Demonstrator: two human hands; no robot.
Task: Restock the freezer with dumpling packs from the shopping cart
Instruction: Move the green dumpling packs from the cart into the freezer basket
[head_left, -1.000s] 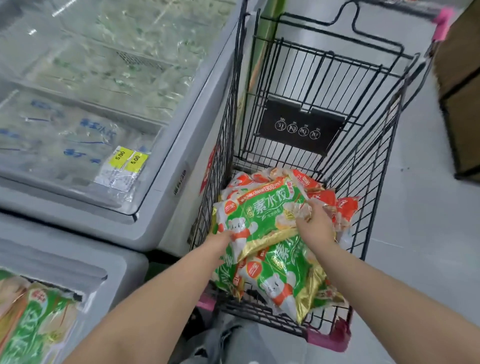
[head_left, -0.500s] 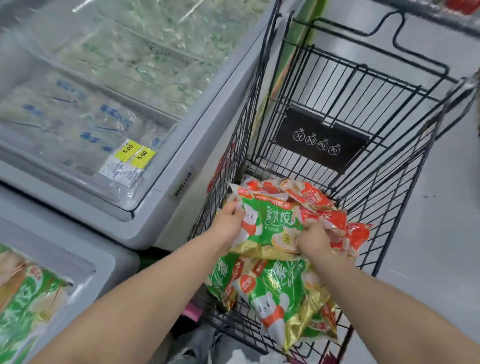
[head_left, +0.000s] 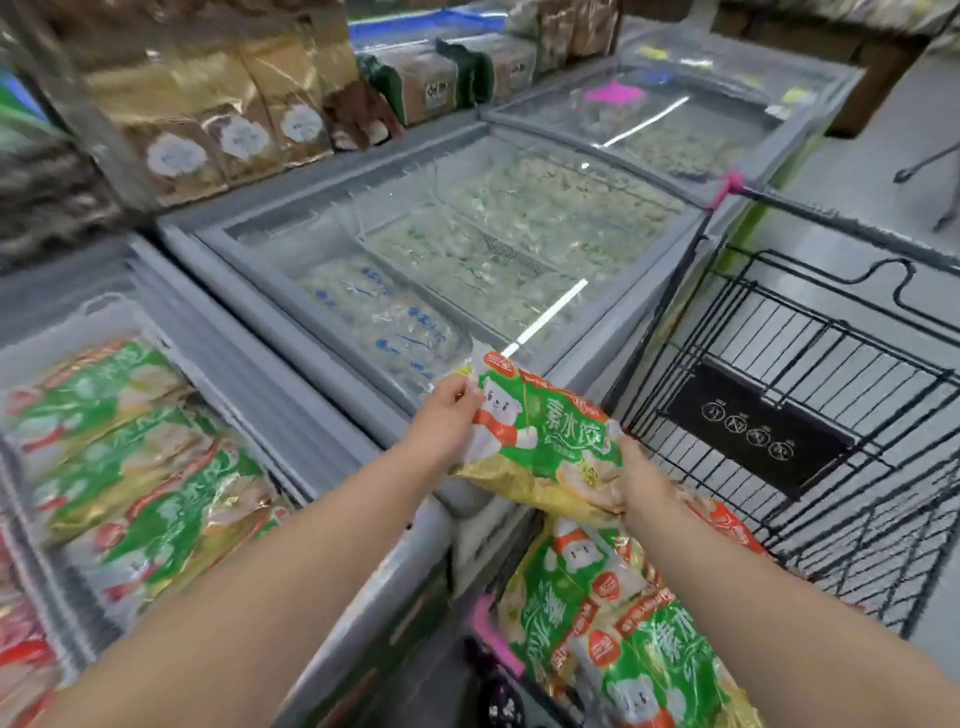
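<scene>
A green and gold dumpling pack (head_left: 545, 441) is held up in the air between the freezers and the cart. My left hand (head_left: 447, 415) grips its upper left corner, and my right hand (head_left: 636, 480) grips its lower right edge. Below it, more dumpling packs (head_left: 613, 623) lie piled in the black wire shopping cart (head_left: 810, 364) at the right. The open freezer (head_left: 270, 395) at the lower left holds rows of the same green packs (head_left: 135, 467).
A second grey freezer (head_left: 613, 332) with a closed glass lid stands between the open freezer and the cart, and a third sits farther back. Shelves with brown bags run along the wall behind. Grey floor lies right of the cart.
Both hands have lifted one dumpling pack out of the cart and carried it up and left toward the freezers. The view has swung left, bringing the open freezer into sight.
</scene>
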